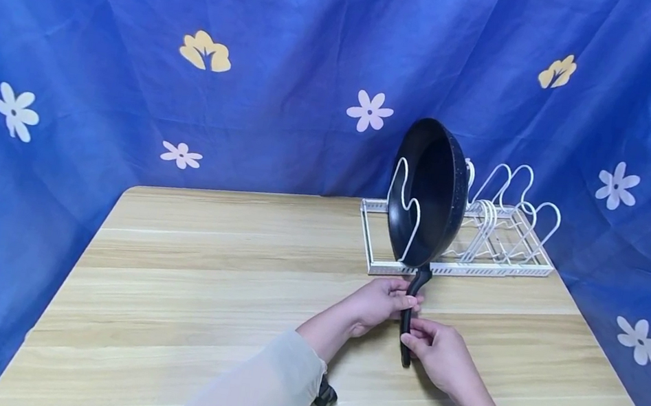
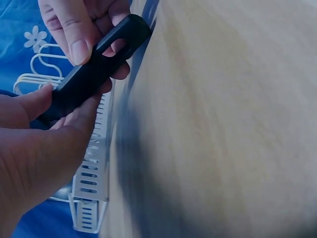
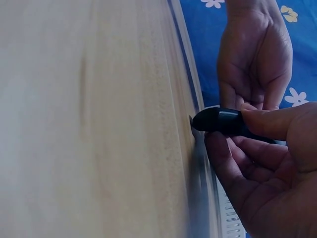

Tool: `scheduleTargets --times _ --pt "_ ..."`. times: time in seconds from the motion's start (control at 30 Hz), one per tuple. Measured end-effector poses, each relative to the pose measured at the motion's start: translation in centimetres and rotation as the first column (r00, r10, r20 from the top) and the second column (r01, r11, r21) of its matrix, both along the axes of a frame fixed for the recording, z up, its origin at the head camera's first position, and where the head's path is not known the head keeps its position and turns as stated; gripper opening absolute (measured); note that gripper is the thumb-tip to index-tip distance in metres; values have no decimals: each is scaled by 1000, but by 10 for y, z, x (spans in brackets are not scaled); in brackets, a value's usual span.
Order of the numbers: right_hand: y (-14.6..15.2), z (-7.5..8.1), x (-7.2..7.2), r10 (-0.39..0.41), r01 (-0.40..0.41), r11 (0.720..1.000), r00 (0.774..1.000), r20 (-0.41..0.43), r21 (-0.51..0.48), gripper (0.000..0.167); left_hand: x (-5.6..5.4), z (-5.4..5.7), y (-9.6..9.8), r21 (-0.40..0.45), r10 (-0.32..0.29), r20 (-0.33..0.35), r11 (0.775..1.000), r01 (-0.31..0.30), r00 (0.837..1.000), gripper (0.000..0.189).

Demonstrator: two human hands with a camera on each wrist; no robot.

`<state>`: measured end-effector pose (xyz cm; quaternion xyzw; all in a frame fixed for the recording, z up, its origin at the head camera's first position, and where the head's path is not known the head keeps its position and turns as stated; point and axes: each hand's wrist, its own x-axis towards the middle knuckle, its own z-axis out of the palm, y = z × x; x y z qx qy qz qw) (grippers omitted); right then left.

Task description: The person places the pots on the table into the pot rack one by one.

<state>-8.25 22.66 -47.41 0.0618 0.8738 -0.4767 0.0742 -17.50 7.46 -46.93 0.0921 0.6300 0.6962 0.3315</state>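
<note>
A black frying pan [image 1: 427,189] stands on edge in a white wire rack [image 1: 460,269], its open side turned to the left. Its black handle [image 1: 406,322] points toward me, low over the table. My left hand [image 1: 378,304] grips the handle near the pan, thumb on top. Closer to the handle's end, my right hand [image 1: 441,354] pinches it between thumb and fingers. In the left wrist view the handle [image 2: 81,82] shows a slot near its tip. The right wrist view shows the handle's rounded end [image 3: 213,120] sticking out past my right fingers.
Several white wire dividers [image 1: 514,195] rise from the rack to the right of the pan. The rack sits at the back right of a wooden table [image 1: 194,295]. A blue curtain [image 1: 281,72] with flowers hangs behind and at both sides.
</note>
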Motion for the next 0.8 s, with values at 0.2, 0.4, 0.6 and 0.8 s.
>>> scheduleTargets --times 0.2,0.4,0.6,0.8 --pt "0 1 -4 34 -30 993 999 -35 114 32 5 9 -1 -162 43 -103 985 -60 994 19" --pt "1 4 -7 104 -79 967 990 -91 244 26 11 17 -5 -276 35 -218 956 -96 975 22" --pt "3 10 -5 166 -100 901 979 -123 421 15 21 22 -14 -390 -71 -378 916 -89 923 25" --pt "0 24 -1 190 -61 830 965 -179 554 16 34 38 -24 -516 -201 -514 849 -113 834 28"
